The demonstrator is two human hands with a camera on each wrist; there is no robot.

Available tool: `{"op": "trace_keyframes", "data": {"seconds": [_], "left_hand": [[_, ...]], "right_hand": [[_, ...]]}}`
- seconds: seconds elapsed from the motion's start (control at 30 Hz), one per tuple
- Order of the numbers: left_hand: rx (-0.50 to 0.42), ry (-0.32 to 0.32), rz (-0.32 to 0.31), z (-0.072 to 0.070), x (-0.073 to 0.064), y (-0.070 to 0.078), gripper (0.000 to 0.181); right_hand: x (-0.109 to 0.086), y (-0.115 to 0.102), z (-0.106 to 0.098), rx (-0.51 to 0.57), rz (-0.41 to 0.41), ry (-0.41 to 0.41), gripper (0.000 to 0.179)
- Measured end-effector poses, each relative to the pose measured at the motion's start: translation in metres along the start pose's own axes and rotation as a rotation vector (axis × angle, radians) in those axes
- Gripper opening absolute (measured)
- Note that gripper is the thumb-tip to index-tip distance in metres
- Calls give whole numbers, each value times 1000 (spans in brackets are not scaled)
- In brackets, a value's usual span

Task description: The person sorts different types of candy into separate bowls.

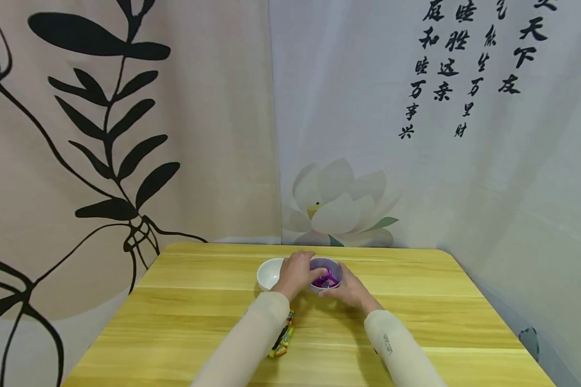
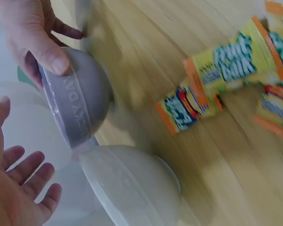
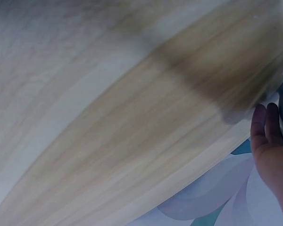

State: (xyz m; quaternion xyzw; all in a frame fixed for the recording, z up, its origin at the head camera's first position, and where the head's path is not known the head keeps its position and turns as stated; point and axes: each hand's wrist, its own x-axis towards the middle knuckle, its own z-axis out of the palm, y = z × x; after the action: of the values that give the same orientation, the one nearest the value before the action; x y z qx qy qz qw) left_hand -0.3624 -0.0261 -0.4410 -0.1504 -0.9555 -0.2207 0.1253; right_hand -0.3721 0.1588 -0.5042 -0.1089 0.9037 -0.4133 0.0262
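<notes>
A grey-purple bowl (image 1: 323, 263) with raised lettering holds shiny purple wrapped pieces (image 1: 327, 280). My right hand (image 1: 352, 291) grips it from the right side; in the left wrist view its thumb presses on the bowl's (image 2: 92, 94) outer wall. Above and between the two bowls is my left hand (image 1: 296, 273), its fingers spread and apart from one another in the left wrist view, nothing between them. Just left of it stands a white bowl (image 1: 268, 273), close beside the grey-purple one. The right wrist view catches only part of the right hand (image 3: 272, 150) at its edge.
Several yellow-and-orange wrapped candies (image 1: 283, 339) lie on the wooden table (image 1: 198, 301) nearer me, partly behind the left sleeve (image 1: 252, 338). The table's far edge runs just beyond the bowls, with a printed curtain (image 1: 222, 134) behind it.
</notes>
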Motion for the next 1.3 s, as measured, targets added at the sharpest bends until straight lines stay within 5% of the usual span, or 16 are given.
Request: {"op": "trace_keyframes", "data": {"seconds": [0.23,0.6,0.8,1.3], "left_hand": [[-17,-54,-19,-7,-2,-21,70],[-33,-118,-117,-22,-12,-79,97],[-85,-165,-145,-19,-19,-102,114],[-216,-226,-151,-8,-32,-126,123]], "right_hand": [[-1,-2,0,4,-14,7,116],[-2,-5,2,25,12,8,113],[-1,-5,2,-8,34,10,116],[-1,-6,0,-21,56,-1,118]]}}
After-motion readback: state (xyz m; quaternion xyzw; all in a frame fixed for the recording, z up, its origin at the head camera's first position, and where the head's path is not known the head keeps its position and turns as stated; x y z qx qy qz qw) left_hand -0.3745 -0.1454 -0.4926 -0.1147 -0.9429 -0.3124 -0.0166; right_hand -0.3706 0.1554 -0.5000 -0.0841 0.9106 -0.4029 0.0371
